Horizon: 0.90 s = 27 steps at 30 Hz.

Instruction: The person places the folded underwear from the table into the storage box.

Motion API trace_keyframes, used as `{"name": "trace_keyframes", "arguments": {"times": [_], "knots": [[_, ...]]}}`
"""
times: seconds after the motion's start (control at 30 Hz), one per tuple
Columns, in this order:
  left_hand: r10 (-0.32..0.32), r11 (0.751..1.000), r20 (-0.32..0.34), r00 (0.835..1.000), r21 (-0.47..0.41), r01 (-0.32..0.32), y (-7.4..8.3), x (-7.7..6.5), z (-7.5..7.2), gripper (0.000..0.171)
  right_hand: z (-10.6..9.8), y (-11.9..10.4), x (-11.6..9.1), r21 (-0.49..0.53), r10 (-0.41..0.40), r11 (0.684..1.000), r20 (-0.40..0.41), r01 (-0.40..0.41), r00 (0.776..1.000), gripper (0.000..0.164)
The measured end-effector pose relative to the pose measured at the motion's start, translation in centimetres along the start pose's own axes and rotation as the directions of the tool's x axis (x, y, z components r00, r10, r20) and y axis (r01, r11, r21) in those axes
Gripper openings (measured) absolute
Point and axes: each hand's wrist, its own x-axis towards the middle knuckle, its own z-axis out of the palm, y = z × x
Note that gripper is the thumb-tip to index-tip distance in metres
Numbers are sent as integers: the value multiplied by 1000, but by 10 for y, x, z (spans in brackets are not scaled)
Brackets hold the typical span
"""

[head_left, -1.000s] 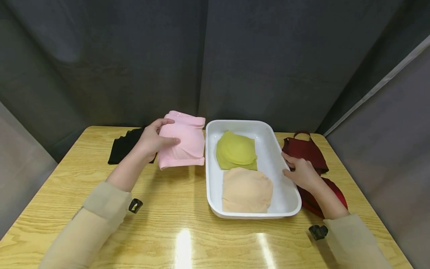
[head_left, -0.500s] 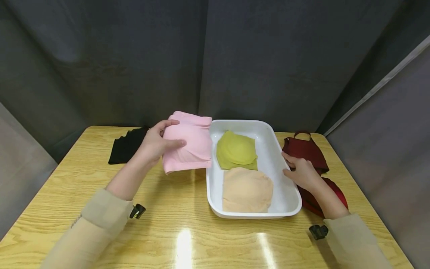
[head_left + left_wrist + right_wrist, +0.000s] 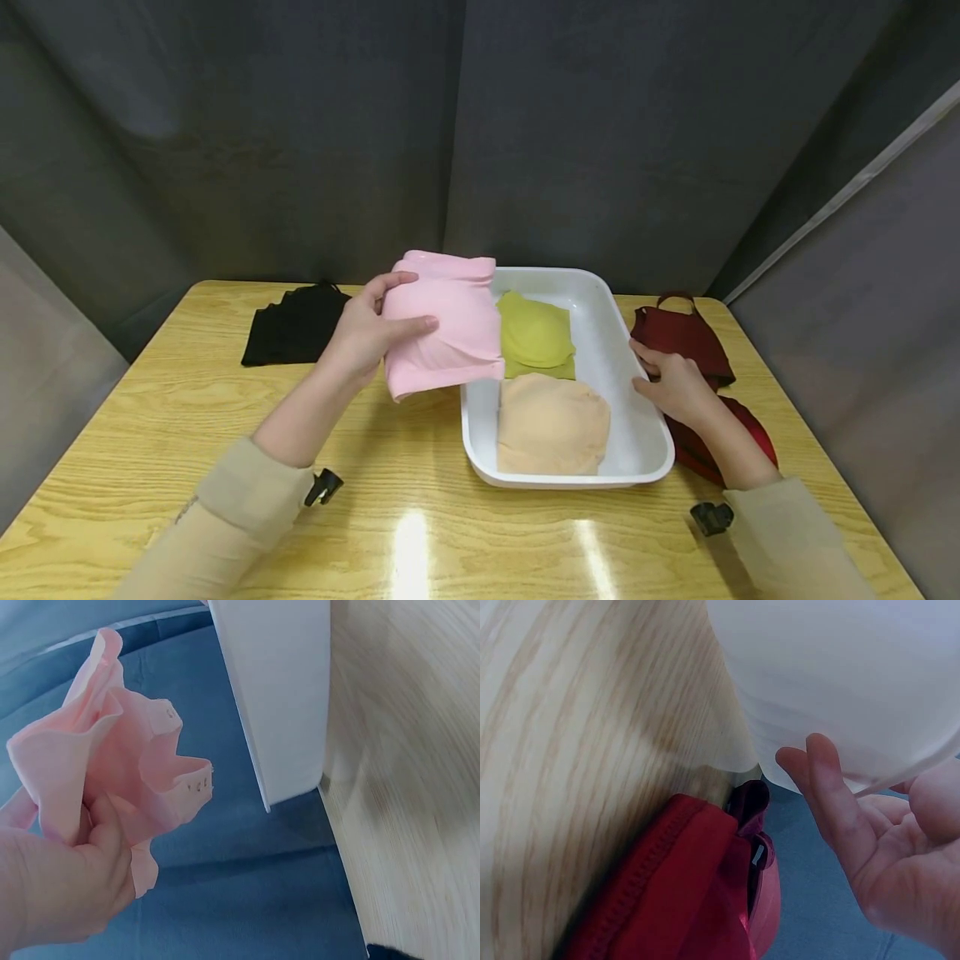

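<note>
Above the wood-grained tabletop [image 3: 510, 542], the folded pink fabric bra [image 3: 461, 325] is raised near the left rim of the white plastic tray [image 3: 555, 481]. Your left hand [image 3: 369, 332] pinches it, probably to hold its folds; your right hand [image 3: 677, 387] grips the opposite rim, likely steadying it.

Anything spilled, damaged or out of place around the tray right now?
Nothing stands out. The left hand holds the pink garment partly over the white tray, the right hand holds the tray's right side, and the yellow-green garment and beige garment lie inside.
</note>
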Motion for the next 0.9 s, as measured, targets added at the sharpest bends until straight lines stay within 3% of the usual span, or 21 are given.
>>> {"name": "trace_keyframes", "arguments": {"times": [0.5,0.9], "knots": [[26,988,87,996,-155,-12,-10,-8,33,56,1,0,1,2,-1,1000,3,1,1000,64],[38,985,137,990,-172,-15,-24,-12,68,59,1,1,0,8,2,1000,7,-2,1000,64]]}}
